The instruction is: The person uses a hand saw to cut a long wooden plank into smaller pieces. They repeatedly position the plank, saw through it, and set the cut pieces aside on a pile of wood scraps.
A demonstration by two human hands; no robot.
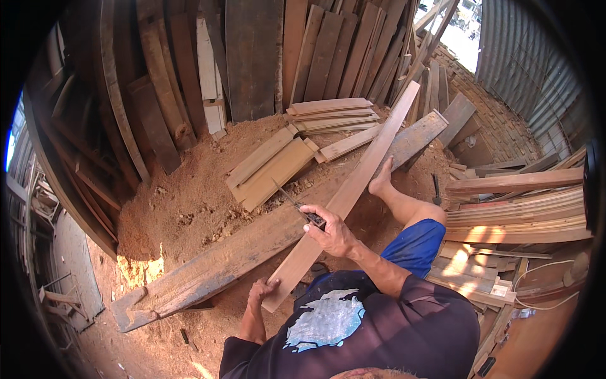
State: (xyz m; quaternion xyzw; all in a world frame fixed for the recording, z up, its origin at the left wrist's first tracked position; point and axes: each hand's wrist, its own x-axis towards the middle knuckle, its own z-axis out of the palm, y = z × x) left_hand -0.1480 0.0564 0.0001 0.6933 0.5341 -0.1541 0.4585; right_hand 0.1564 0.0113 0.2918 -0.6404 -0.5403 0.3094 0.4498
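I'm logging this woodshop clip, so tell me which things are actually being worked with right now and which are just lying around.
In use:
- long plank, steadied near its end by the left hand
- thin pointed tool held on the plank by the right hand
- heavy beam under the plank

Lying about:
- stacked short boards
- boards leaning on the wall
- sawdust heap
- lumber pile

Person wears a dark short-sleeved T-shirt [404, 328], near black with a purplish-brown cast. Big pale blue-grey print [325, 319] on the front, blotchy, ragged outline. Sleeves end above the elbow; both forearms bare. Blue shorts [413, 245], bright cobalt, loose fabric with folds, hem at about the knee. Lower leg bare, foot [380, 180] bare, no shoe or sandal. Left hand [262, 292] and right hand [331, 230] bare: no gloves, and no watch, ring or wristband visible.
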